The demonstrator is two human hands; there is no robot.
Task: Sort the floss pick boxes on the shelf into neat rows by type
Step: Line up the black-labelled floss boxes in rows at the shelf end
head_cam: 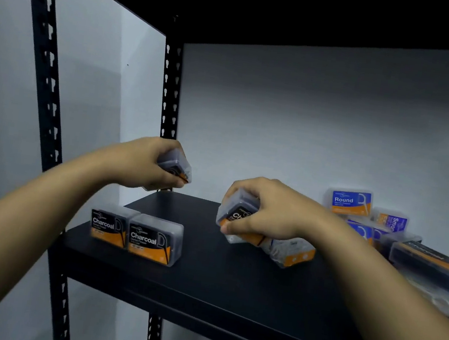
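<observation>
Charcoal boxes already stand paired below the left hand, which grips another box; right hand clutches a fourth. Beyond it, unsorted pile waits. Next: extend the row, I'd say.

Both arms bare all the way — no sleeves; left hand and right hand bare too.

Matt black metal shelf; clear glossy plastic Charcoal boxes.
</observation>
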